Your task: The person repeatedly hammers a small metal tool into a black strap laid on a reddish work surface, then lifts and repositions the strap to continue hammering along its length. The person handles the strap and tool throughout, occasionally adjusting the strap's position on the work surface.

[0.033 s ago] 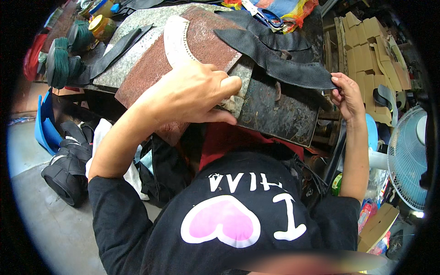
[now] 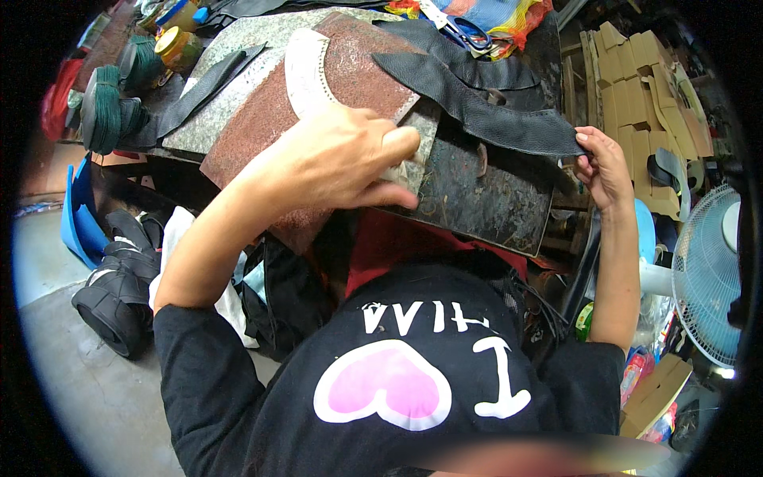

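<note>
Black leather in a curved strip (image 2: 493,119) runs across the right side of the bench. My right hand (image 2: 602,165) pinches its right tip between thumb and fingers. A white curved template (image 2: 307,71), with a row of small holes along its inner edge, lies on a reddish-brown rough board (image 2: 369,60). My left hand (image 2: 346,155) covers the template's lower part, fingers curled and thumb stretched to the right. A pale piece shows between thumb and forefinger; the grip itself is mostly hidden. Behind the strip lies another black leather piece (image 2: 477,63).
Green thread spools (image 2: 102,111) and a yellow-lidded jar (image 2: 176,48) stand at the left. Blue-handled scissors (image 2: 469,33) lie at the back. A narrow leather piece (image 2: 199,91) rests on the grey slab. Stacked cartons (image 2: 636,79) and a fan (image 2: 707,270) are at right.
My left thumb has shifted slightly up and to the right. The right hand and the leather strip look almost unmoved.
</note>
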`<state>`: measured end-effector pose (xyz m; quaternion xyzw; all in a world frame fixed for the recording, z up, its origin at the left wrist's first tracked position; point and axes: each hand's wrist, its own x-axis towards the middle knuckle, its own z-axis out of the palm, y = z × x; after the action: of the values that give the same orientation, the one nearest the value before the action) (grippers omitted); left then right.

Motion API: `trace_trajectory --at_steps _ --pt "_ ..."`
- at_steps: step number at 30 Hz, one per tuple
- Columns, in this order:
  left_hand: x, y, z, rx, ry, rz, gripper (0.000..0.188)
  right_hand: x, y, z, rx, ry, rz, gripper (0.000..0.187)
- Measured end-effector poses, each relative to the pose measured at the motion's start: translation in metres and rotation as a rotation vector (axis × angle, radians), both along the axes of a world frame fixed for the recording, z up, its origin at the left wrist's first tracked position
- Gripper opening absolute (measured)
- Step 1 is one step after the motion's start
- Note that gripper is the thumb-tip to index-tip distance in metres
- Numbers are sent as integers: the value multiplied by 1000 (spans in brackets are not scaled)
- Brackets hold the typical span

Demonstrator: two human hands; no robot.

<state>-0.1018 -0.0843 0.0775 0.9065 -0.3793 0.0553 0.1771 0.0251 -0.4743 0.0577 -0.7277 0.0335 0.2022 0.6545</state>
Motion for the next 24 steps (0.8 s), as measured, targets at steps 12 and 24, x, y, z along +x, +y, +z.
trace_trajectory --at_steps 12,24 --pt "81 -4 -37 -102 -300 425 42 18 10 12 85 -158 22 15" --pt "88 4 -42 -513 -31 588 29 27 5 6 190 -53 -60 17"
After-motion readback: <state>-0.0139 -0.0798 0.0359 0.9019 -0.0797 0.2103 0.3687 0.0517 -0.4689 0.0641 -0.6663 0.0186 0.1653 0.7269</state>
